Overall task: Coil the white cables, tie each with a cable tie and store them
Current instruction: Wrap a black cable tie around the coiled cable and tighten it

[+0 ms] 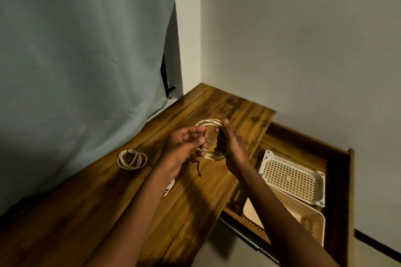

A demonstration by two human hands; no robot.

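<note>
Both hands grip one coil of white cable point(211, 136) above the wooden surface point(104, 206): right hand point(227, 143) clamps its loops, left hand point(184, 147) pinches a black cable tie point(196, 167). Light and springy, it is best held across the bundled loops. Second coil point(132, 159) lies tied; a third point(170, 186) is half hidden. Two baskets point(293, 178) sit in the open drawer.

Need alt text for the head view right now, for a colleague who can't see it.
Both hands hold a coiled white cable above a wooden table: the left hand pinches a black cable tie, the right hand grips the coil. Another tied coil lies left; perforated baskets sit in an open drawer.
</note>
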